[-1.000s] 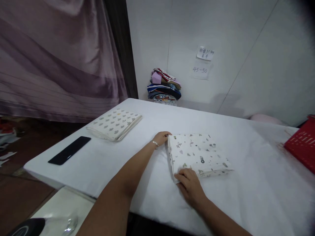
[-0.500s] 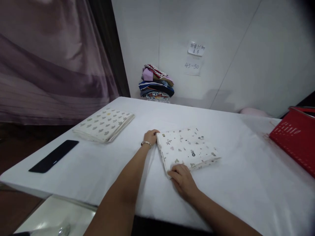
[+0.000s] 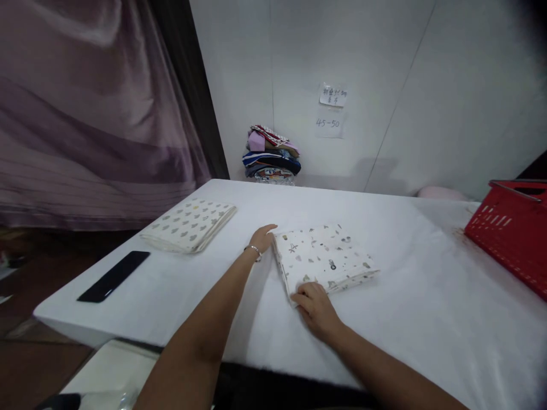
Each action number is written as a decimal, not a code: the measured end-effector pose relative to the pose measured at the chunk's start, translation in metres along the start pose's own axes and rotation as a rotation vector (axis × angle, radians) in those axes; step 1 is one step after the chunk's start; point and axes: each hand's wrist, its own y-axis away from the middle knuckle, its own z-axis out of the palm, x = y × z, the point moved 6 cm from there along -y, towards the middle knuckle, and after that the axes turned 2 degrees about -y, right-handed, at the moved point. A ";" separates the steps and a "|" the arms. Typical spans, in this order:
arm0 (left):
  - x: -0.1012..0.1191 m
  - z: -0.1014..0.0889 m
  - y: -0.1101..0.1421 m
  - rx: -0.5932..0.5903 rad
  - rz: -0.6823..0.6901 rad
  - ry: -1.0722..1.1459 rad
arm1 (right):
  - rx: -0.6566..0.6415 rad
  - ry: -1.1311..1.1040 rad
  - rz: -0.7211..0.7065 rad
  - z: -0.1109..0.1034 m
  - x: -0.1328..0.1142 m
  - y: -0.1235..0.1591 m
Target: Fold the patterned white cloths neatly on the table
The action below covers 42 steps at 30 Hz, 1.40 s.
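A folded white cloth (image 3: 320, 256) with a small print of starfish, leaves and other shapes lies at the middle of the white table. At its near left corner my right hand (image 3: 314, 304) is closed, the corner pinched between thumb and fingers. My left hand (image 3: 261, 238), a bracelet at its wrist, is beside the far left corner with a finger stretched out over the table; its fingers look loosened from the cloth. Further left lies a second folded cloth (image 3: 190, 225), white with rows of grey-beige motifs.
A flat black slab (image 3: 114, 276) lies near the left edge of the white table (image 3: 410, 330). At the right stands a red basket (image 3: 510, 233). Folded fabrics (image 3: 272, 154) are stacked by the back wall, near handwritten paper signs (image 3: 330, 122). A purple curtain (image 3: 94, 114) hangs at left.
My left hand has let go of the cloth's far left corner, its finger now stretched out. My right hand keeps its pinch. The view has shifted slightly.
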 end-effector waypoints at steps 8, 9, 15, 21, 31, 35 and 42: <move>0.023 0.055 0.037 -0.097 -0.036 -0.339 | -0.003 0.063 -0.008 0.002 -0.002 0.001; 0.021 0.057 0.038 -0.097 -0.036 -0.346 | -0.002 0.075 -0.009 0.001 -0.003 0.001; 0.028 0.050 0.036 -0.112 -0.037 -0.421 | -0.006 0.096 -0.034 -0.001 -0.006 0.003; 0.058 0.050 0.068 0.005 -0.023 -0.423 | -0.023 0.094 -0.032 -0.002 -0.006 0.005; 0.052 0.067 0.101 -0.063 -0.037 -0.403 | -0.049 -0.079 -0.118 -0.018 -0.006 0.008; 0.055 0.065 0.101 -0.042 -0.044 -0.403 | 0.039 -0.055 -0.073 -0.058 0.035 -0.001; 0.056 0.064 0.105 -0.059 -0.054 -0.372 | -0.181 0.390 0.490 -0.097 0.159 0.013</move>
